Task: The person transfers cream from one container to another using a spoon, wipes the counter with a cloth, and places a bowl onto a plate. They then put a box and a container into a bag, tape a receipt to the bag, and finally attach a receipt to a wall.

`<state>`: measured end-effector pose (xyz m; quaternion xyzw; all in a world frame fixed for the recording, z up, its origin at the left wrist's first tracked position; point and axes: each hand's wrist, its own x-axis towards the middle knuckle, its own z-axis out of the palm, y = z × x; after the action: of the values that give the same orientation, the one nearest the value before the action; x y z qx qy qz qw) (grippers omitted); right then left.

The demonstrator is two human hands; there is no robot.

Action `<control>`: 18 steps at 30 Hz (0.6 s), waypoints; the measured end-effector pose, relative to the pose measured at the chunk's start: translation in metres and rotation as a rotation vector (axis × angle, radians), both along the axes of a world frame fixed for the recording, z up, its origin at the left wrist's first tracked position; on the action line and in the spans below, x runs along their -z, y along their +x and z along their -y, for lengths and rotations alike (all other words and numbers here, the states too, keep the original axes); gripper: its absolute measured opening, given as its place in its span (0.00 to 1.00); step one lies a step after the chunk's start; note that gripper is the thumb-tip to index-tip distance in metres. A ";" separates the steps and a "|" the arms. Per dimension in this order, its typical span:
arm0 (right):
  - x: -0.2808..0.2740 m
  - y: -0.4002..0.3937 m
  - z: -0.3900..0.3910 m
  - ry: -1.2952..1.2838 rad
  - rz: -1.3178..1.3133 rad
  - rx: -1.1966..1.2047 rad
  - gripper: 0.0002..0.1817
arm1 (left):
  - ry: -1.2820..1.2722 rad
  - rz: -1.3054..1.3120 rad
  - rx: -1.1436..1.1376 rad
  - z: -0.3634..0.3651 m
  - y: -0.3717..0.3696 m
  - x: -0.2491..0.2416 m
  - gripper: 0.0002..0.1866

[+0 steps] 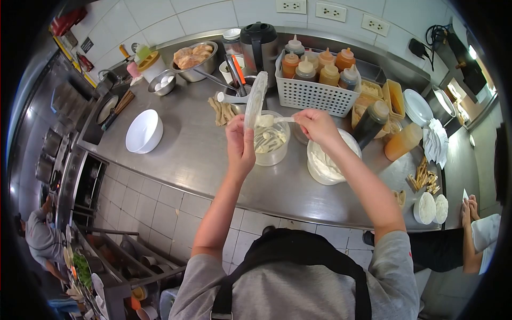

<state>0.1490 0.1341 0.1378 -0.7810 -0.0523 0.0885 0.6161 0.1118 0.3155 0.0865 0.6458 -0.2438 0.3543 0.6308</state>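
Observation:
My left hand (241, 145) grips a round clear plastic lid (257, 98), held on edge with white smears on it. Pinched in my right hand (319, 127) is the handle of a white spoon (284, 120). Its head, loaded with a pale creamy lump, is right at the lid's lower edge. Below both hands a clear plastic tub (273, 158) stands on the steel counter, streaked inside with the same cream. Under my right forearm sits a larger white tub (325, 168) filled with white cream; the arm covers part of it.
Behind, a grey basket (314, 101) holds several squeeze bottles. Dark (372, 125) and orange (404, 142) bottles stand at the right. A white bowl (144, 132) is on the left, a steel bowl (195, 63) farther back. Other people are at the right edge and lower left.

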 end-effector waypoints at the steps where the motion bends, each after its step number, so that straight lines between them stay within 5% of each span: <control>1: 0.000 0.000 0.001 0.001 -0.001 0.003 0.07 | 0.001 -0.001 0.003 -0.001 0.001 0.001 0.09; 4: 0.000 0.001 0.007 -0.155 0.099 -0.130 0.07 | -0.068 -0.062 -0.025 -0.012 0.007 0.007 0.09; 6: -0.003 -0.002 0.007 -0.392 0.709 -0.184 0.08 | -0.206 -0.160 0.019 -0.024 0.011 0.009 0.10; 10: -0.007 -0.002 -0.004 -0.587 0.712 -0.430 0.07 | -0.391 -0.203 0.089 -0.034 0.011 -0.003 0.09; 12: 0.006 0.009 -0.012 -0.938 0.841 -0.450 0.07 | -0.432 -0.189 0.109 -0.036 0.009 -0.008 0.09; 16: 0.006 0.018 -0.020 -0.920 0.827 -0.543 0.08 | -0.543 -0.207 0.171 -0.043 0.007 -0.010 0.10; 18: -0.009 0.014 -0.016 -0.919 0.799 -0.402 0.07 | -0.575 -0.209 0.156 -0.048 0.007 -0.011 0.09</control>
<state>0.1628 0.1501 0.1467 -0.9132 -0.3798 -0.0821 0.1230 0.1185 0.3632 0.0970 0.4534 -0.1161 0.2908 0.8345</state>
